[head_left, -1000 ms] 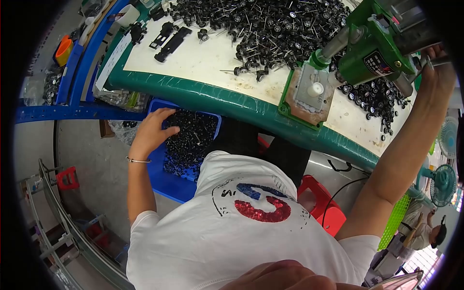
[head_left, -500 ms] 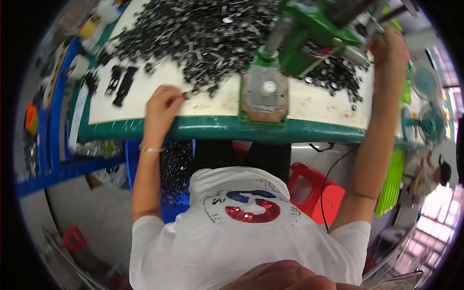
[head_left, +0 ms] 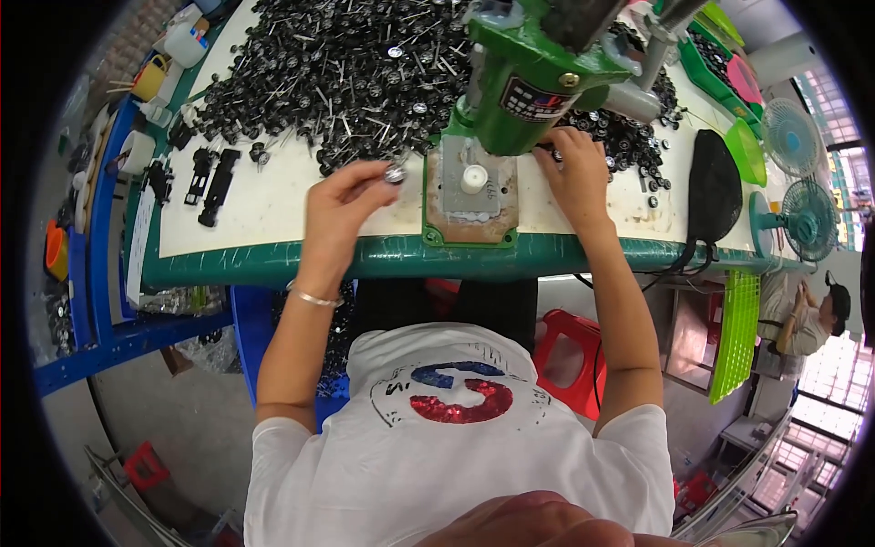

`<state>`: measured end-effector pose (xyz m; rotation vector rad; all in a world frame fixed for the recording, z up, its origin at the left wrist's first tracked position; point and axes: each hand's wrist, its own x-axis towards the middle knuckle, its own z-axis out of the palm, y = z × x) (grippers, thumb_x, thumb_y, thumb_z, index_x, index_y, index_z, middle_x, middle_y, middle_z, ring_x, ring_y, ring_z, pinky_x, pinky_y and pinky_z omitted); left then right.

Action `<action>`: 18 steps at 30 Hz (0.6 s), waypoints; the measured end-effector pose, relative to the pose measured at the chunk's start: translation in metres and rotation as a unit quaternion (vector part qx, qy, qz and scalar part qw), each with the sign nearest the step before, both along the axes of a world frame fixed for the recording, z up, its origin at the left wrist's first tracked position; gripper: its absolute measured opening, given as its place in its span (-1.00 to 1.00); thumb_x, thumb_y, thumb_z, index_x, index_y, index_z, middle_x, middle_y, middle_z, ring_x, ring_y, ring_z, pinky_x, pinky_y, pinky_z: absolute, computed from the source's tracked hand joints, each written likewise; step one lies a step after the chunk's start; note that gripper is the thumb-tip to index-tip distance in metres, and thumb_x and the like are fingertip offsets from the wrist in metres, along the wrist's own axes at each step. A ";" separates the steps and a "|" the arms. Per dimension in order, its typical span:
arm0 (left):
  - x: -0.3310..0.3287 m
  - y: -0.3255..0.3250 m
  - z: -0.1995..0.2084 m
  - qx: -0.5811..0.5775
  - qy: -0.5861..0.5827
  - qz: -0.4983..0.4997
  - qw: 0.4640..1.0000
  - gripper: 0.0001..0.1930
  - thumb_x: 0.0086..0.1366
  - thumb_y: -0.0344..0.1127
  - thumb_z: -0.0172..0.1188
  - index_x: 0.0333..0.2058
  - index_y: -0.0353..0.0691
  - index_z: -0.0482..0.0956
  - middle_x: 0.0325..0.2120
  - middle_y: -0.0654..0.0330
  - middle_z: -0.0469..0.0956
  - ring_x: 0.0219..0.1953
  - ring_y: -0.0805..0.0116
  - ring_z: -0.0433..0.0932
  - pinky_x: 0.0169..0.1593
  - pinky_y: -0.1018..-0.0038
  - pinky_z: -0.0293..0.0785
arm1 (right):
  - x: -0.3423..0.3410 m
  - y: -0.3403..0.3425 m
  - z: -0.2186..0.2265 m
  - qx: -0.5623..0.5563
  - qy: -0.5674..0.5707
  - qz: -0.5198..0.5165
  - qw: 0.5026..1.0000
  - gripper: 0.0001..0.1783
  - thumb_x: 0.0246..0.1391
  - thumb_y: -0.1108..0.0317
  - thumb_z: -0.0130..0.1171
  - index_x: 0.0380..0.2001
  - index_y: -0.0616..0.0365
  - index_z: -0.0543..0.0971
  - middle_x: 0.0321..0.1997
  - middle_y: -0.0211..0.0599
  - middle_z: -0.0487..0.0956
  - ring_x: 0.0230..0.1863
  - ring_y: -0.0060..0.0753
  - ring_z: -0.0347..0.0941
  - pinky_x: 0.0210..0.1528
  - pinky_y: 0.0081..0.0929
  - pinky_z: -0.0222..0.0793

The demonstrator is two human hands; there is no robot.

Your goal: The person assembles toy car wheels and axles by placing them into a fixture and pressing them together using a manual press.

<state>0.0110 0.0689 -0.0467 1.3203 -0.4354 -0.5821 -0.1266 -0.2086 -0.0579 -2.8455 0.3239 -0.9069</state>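
Note:
My left hand [head_left: 344, 211] is closed in a pinch on a small toy wheel [head_left: 394, 173], black with a shiny silver centre. It hovers just left of the green bench press [head_left: 519, 114]. Under the press head, a white round plastic fixture [head_left: 474, 179] stands on the metal plate of the press base [head_left: 436, 219]. Just right of the press, my right hand [head_left: 580, 175] bends its fingers in beside the head, at the edge of a pile of small black wheels [head_left: 624, 150]. Its fingertips are partly hidden, and what they pinch is too small to make out.
A large heap of black wheels with metal axles [head_left: 337, 77] covers the table's far side. Black toy chassis [head_left: 217, 187] lie at the left. To the right are a black bag [head_left: 715, 187], a green tray [head_left: 706, 59] and fans [head_left: 809, 219]. A red stool [head_left: 570, 356] stands below.
My right hand has come down from the press lever at the upper right to beside the press head. My left hand has moved right, towards the press, holding the wheel off the table.

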 end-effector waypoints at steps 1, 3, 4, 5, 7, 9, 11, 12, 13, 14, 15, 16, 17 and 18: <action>-0.002 -0.009 0.001 -0.004 0.003 -0.006 1.000 -0.79 0.14 -0.55 0.25 -0.21 -0.41 0.59 -0.36 0.17 0.61 -0.34 0.49 0.58 -0.19 0.59 0.51 | 0.000 0.000 0.001 0.050 -0.017 0.000 0.999 -0.86 -0.09 0.39 0.27 -0.37 0.04 0.58 -0.36 -0.45 0.54 -0.28 -0.35 0.46 -0.21 -0.37 0.22; -0.005 -0.027 0.003 -0.004 0.005 -0.012 1.000 -0.80 0.14 -0.54 0.26 -0.22 -0.40 0.59 -0.38 0.18 0.61 -0.35 0.50 0.57 -0.20 0.60 0.50 | -0.003 -0.001 0.000 0.165 -0.065 0.014 0.984 -0.86 -0.01 0.40 0.26 -0.32 0.11 0.60 -0.34 -0.46 0.58 -0.33 -0.50 0.50 -0.19 -0.50 0.26; -0.008 -0.032 0.005 -0.006 0.017 -0.013 1.000 -0.82 0.14 -0.54 0.24 -0.24 -0.39 0.60 -0.38 0.18 0.61 -0.36 0.49 0.55 -0.21 0.58 0.48 | -0.001 0.008 0.005 0.170 -0.064 0.021 0.983 -0.86 -0.01 0.40 0.26 -0.32 0.11 0.60 -0.34 -0.46 0.58 -0.33 -0.50 0.50 -0.19 -0.50 0.26; -0.009 -0.036 0.005 -0.009 0.028 -0.014 0.999 -0.85 0.15 -0.54 0.23 -0.27 -0.38 0.61 -0.39 0.19 0.60 -0.36 0.48 0.52 -0.21 0.56 0.45 | 0.000 0.021 0.012 0.326 -0.070 0.040 0.942 -0.84 0.01 0.40 0.25 -0.28 0.13 0.60 -0.34 -0.47 0.59 -0.33 -0.58 0.49 -0.20 -0.56 0.28; -0.009 -0.042 0.004 -0.016 0.024 -0.020 0.999 -0.85 0.15 -0.53 0.24 -0.27 -0.37 0.61 -0.39 0.20 0.61 -0.36 0.50 0.52 -0.21 0.57 0.45 | 0.003 0.042 0.015 0.532 -0.077 0.099 0.837 -0.81 0.07 0.40 0.23 -0.23 0.20 0.60 -0.32 -0.45 0.60 -0.32 -0.71 0.44 -0.23 -0.68 0.33; -0.010 -0.046 0.005 -0.022 0.024 -0.029 0.999 -0.85 0.14 -0.51 0.26 -0.28 -0.34 0.62 -0.39 0.26 0.60 -0.35 0.53 0.51 -0.18 0.58 0.44 | 0.008 0.060 0.018 0.531 -0.034 0.110 0.840 -0.81 0.04 0.39 0.25 -0.25 0.19 0.61 -0.38 -0.43 0.55 -0.34 -0.65 0.41 -0.26 -0.60 0.31; -0.013 -0.048 0.009 -0.024 0.015 -0.026 0.999 -0.86 0.14 -0.51 0.27 -0.28 -0.32 0.63 -0.39 0.29 0.60 -0.34 0.55 0.51 -0.17 0.59 0.44 | 0.012 0.071 0.018 0.501 -0.012 0.108 0.859 -0.81 0.03 0.40 0.25 -0.26 0.19 0.61 -0.39 -0.43 0.53 -0.33 -0.62 0.39 -0.27 -0.57 0.30; -0.014 -0.049 0.010 -0.028 0.008 -0.022 0.999 -0.86 0.14 -0.51 0.27 -0.28 -0.30 0.63 -0.38 0.31 0.59 -0.34 0.57 0.50 -0.16 0.61 0.43 | 0.013 0.075 0.018 0.474 -0.025 0.108 0.873 -0.81 0.02 0.38 0.26 -0.28 0.20 0.61 -0.39 -0.40 0.50 -0.32 -0.55 0.39 -0.28 -0.53 0.29; -0.014 -0.050 0.010 -0.029 0.007 -0.023 0.999 -0.86 0.14 -0.51 0.27 -0.28 -0.30 0.63 -0.38 0.31 0.59 -0.34 0.57 0.50 -0.16 0.61 0.43 | 0.014 0.078 0.018 0.447 -0.039 0.109 0.887 -0.81 0.00 0.37 0.27 -0.29 0.20 0.61 -0.39 -0.37 0.48 -0.30 -0.47 0.39 -0.28 -0.48 0.28; -0.013 -0.051 0.010 -0.034 -0.001 -0.023 0.999 -0.86 0.14 -0.50 0.27 -0.29 -0.29 0.63 -0.38 0.33 0.59 -0.34 0.59 0.50 -0.16 0.62 0.42 | 0.013 0.076 0.016 0.446 -0.039 0.108 0.887 -0.81 0.00 0.37 0.27 -0.29 0.20 0.61 -0.39 -0.37 0.48 -0.30 -0.47 0.39 -0.28 -0.48 0.28; -0.013 -0.051 0.009 -0.039 -0.008 -0.023 0.999 -0.87 0.14 -0.50 0.28 -0.29 -0.27 0.64 -0.38 0.35 0.58 -0.33 0.61 0.50 -0.15 0.64 0.41 | 0.011 0.074 0.014 0.376 -0.049 0.121 0.917 -0.79 -0.01 0.35 0.29 -0.30 0.22 0.61 -0.37 -0.33 0.48 -0.29 -0.39 0.39 -0.26 -0.45 0.28; -0.014 -0.050 0.010 -0.038 -0.008 -0.023 0.999 -0.87 0.14 -0.50 0.28 -0.29 -0.27 0.64 -0.38 0.35 0.58 -0.33 0.61 0.50 -0.15 0.64 0.41 | 0.010 0.073 0.012 0.302 -0.059 0.133 0.942 -0.77 -0.03 0.32 0.30 -0.31 0.23 0.61 -0.35 -0.28 0.47 -0.27 -0.30 0.39 -0.25 -0.42 0.28; -0.014 -0.049 0.012 -0.031 -0.011 -0.029 0.999 -0.87 0.13 -0.50 0.28 -0.29 -0.27 0.64 -0.38 0.35 0.58 -0.33 0.62 0.49 -0.16 0.65 0.41 | 0.010 0.072 0.011 0.302 -0.059 0.133 0.942 -0.77 -0.03 0.32 0.30 -0.31 0.23 0.61 -0.35 -0.28 0.47 -0.27 -0.30 0.39 -0.25 -0.42 0.28; -0.015 -0.050 0.013 -0.026 -0.014 -0.037 0.999 -0.86 0.13 -0.50 0.28 -0.29 -0.27 0.64 -0.37 0.35 0.58 -0.33 0.63 0.49 -0.16 0.65 0.41 | 0.010 0.071 0.011 0.280 -0.052 0.141 0.948 -0.74 -0.04 0.31 0.31 -0.29 0.23 0.60 -0.34 -0.24 0.48 -0.28 -0.26 0.40 -0.24 -0.40 0.29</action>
